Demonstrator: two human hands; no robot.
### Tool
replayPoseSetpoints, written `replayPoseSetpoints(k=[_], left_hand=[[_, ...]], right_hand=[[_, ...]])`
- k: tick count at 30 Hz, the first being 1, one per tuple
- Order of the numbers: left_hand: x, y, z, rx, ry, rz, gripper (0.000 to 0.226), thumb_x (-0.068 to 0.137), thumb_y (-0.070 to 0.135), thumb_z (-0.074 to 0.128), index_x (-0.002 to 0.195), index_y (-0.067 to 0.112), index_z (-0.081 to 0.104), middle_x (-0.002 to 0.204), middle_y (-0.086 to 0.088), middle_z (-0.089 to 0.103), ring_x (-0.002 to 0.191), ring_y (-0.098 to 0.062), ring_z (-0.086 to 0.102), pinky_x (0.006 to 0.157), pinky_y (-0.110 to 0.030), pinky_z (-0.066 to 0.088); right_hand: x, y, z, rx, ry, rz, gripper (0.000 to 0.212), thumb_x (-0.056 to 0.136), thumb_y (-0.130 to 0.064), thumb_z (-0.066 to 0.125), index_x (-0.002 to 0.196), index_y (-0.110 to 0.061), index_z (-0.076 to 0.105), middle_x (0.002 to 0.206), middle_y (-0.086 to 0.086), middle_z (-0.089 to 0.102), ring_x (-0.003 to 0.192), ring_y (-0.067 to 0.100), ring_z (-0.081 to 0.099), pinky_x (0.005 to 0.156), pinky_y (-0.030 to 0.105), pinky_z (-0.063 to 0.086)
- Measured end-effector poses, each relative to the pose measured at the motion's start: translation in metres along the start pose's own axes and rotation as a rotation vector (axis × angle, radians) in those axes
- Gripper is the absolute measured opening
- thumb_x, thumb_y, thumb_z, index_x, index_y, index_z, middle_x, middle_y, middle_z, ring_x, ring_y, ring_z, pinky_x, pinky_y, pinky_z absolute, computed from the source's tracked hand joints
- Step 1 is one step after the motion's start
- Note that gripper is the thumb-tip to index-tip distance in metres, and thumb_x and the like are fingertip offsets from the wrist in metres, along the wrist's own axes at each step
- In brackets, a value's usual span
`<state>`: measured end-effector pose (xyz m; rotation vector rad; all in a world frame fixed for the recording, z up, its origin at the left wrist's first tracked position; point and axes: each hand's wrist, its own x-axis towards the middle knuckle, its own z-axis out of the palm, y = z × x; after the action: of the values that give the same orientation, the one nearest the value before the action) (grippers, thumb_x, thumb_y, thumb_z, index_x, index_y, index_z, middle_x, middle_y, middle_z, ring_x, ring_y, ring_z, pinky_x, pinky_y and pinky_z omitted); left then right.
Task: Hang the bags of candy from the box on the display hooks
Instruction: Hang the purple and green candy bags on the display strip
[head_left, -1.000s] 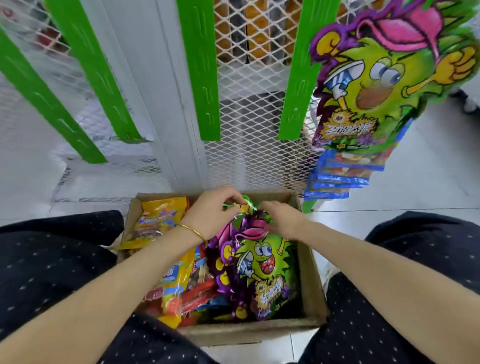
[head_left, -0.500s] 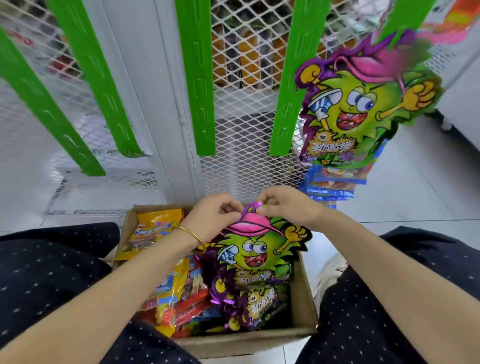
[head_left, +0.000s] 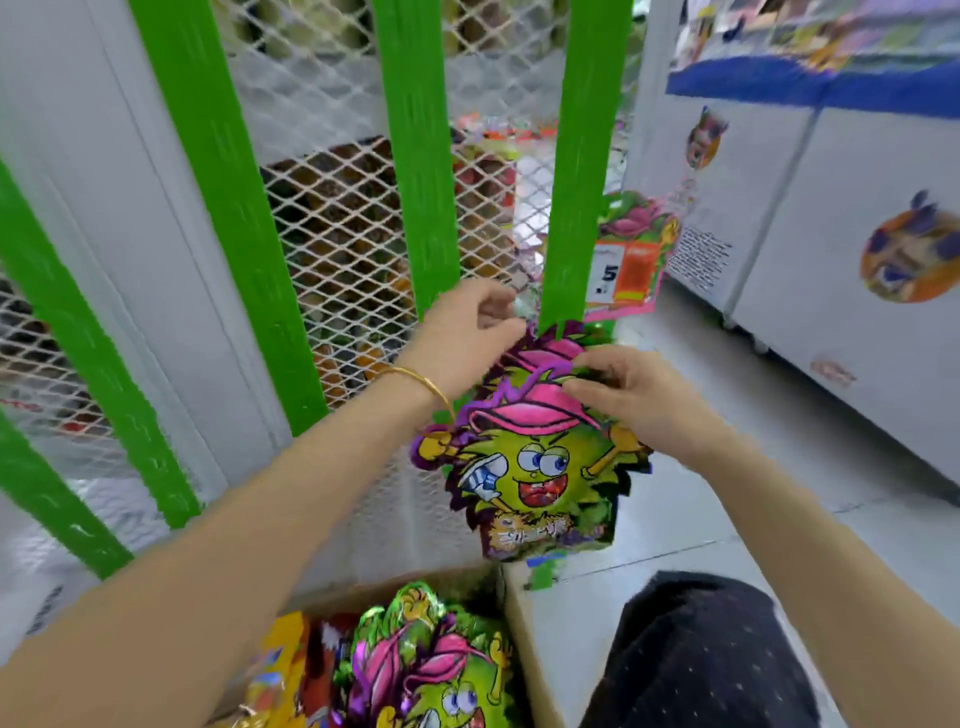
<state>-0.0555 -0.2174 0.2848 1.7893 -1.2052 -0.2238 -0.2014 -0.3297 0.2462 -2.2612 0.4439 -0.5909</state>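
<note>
**Item:** bag (head_left: 537, 467), frame centre, held clear above the box (head_left: 519, 649), its top at the lower end of the right green strip (head_left: 574, 197).

**Handling (my judgement):** light, crinkly foil, soft-bodied and slick. I would take it by the flat top edge, not the filled belly.

**Right hand** (head_left: 639, 400): pinching the bag's pink top.

**Left hand** (head_left: 462, 338): fingers curled at the bag's top edge beside the strip. I cannot tell whether they hold the bag or a hook, as the hook is hidden.

**Box:** cardboard, bottom centre, with more bags (head_left: 431, 675) inside.

**Surface:** pale tiled floor (head_left: 691, 525), lower right.

**Room:** white mesh (head_left: 337, 218) rack, upper left to centre; white freezer (head_left: 857, 270), right edge.
</note>
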Motion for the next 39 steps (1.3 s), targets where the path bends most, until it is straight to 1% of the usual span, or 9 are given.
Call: replayPoseSetpoints(k=[3,7,12,14,16,22,32,37,39], left_hand=[[0.032,0.02,0.012,0.018,0.108,0.034,0.029,0.09,0.013,0.055,0.119,0.008,0.054,0.102,0.002,0.056,0.091,-0.009,0.053,0.077,-0.01,0.041],[0.053,0.026,0.022,0.058,0.178,0.027,0.026,0.09,0.019,0.056,0.113,0.007,0.056,0.099,0.001,0.058,0.092,-0.012,0.055,0.084,-0.022,0.044],[0.063,0.033,0.023,0.14,0.126,0.04,0.027,0.09,0.031,0.056,0.087,0.005,0.062,0.078,-0.005,0.058,0.071,-0.018,0.052,0.063,-0.027,0.037],[0.064,0.036,0.021,0.205,0.062,0.035,0.04,0.093,0.033,0.051,0.06,0.01,0.047,0.057,-0.005,0.041,0.053,-0.017,0.037,0.053,-0.03,0.027],[0.065,0.039,0.019,0.249,0.002,0.006,0.048,0.095,0.033,0.046,0.054,0.016,0.03,0.051,0.0,0.026,0.047,-0.015,0.025,0.049,-0.029,0.02],[0.07,0.039,0.014,0.181,-0.097,-0.119,0.036,0.097,0.04,0.04,0.067,0.018,0.039,0.064,0.001,0.035,0.056,-0.013,0.034,0.054,-0.024,0.024],[0.067,0.033,0.017,0.137,-0.161,-0.219,0.03,0.096,0.049,0.032,0.076,0.027,0.036,0.068,0.009,0.027,0.058,-0.004,0.027,0.055,-0.019,0.021],[0.058,0.021,0.018,0.217,-0.168,-0.113,0.025,0.097,0.034,0.043,0.085,0.012,0.049,0.083,-0.008,0.047,0.076,-0.018,0.046,0.059,-0.023,0.033],[0.055,0.016,0.019,0.23,-0.133,-0.063,0.019,0.093,0.022,0.051,0.092,0.005,0.06,0.095,-0.014,0.061,0.088,-0.025,0.057,0.073,-0.03,0.044]], right_hand=[[0.012,0.005,-0.024,-0.011,0.119,0.011,0.017,0.088,-0.015,0.063,0.097,-0.001,0.065,0.09,0.017,0.067,0.085,0.031,0.061,0.08,0.04,0.047],[0.032,0.003,-0.038,-0.054,0.224,-0.028,0.004,0.087,-0.018,0.063,0.083,-0.018,0.062,0.078,0.0,0.062,0.07,0.013,0.055,0.067,0.026,0.042],[0.056,-0.003,-0.041,-0.222,0.377,-0.085,0.017,0.088,-0.025,0.061,0.098,-0.012,0.066,0.087,0.0,0.063,0.083,0.022,0.058,0.075,0.038,0.046],[0.061,-0.004,-0.041,-0.257,0.423,-0.115,0.019,0.089,-0.026,0.061,0.101,-0.012,0.065,0.091,0.0,0.064,0.086,0.021,0.058,0.077,0.038,0.047],[0.064,-0.004,-0.039,-0.29,0.453,-0.148,0.018,0.089,-0.025,0.06,0.1,-0.011,0.064,0.093,0.002,0.065,0.085,0.022,0.057,0.075,0.038,0.047],[0.066,-0.003,-0.034,-0.386,0.484,-0.189,0.016,0.09,-0.024,0.058,0.093,-0.008,0.061,0.085,0.001,0.057,0.079,0.022,0.052,0.067,0.035,0.043],[0.056,0.006,-0.026,-0.401,0.422,-0.148,0.012,0.091,-0.025,0.056,0.088,-0.014,0.057,0.081,-0.004,0.052,0.075,0.019,0.049,0.062,0.034,0.041],[0.056,0.014,-0.021,-0.403,0.359,-0.08,0.018,0.092,-0.027,0.055,0.088,-0.009,0.057,0.085,0.002,0.055,0.077,0.023,0.051,0.065,0.036,0.041],[0.057,0.015,-0.02,-0.409,0.363,-0.042,0.02,0.091,-0.029,0.055,0.09,-0.009,0.057,0.087,0.004,0.055,0.079,0.023,0.051,0.065,0.036,0.041]])
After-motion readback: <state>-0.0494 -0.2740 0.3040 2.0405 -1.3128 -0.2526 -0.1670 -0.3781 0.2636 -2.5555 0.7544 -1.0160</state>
